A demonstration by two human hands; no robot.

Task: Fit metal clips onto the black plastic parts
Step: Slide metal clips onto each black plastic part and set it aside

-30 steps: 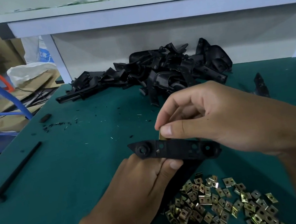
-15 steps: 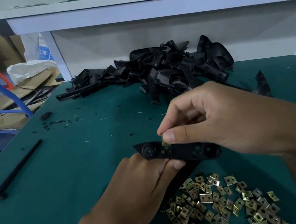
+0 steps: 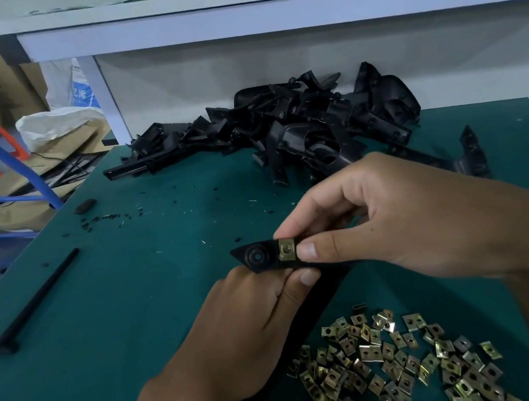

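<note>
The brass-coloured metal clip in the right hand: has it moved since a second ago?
Yes. The brass-coloured metal clip has come down from behind the held black plastic part, beside its round boss, and now sits over its front face.

Brass clip now seated on the black part

A second ago the small brass-coloured metal clip (image 3: 287,249) was only a sliver showing behind the top edge of the long black plastic part (image 3: 258,257), pinched under the right hand (image 3: 393,214); now it sits flat across the part's face, its square plate and centre hole plainly showing, just beside the round boss. The right hand's thumb has slid from above the part's upper edge down onto its face, touching the clip's right side. The part's pointed end, held from below by the left hand (image 3: 243,335), has tilted slightly more towards the camera.
</note>
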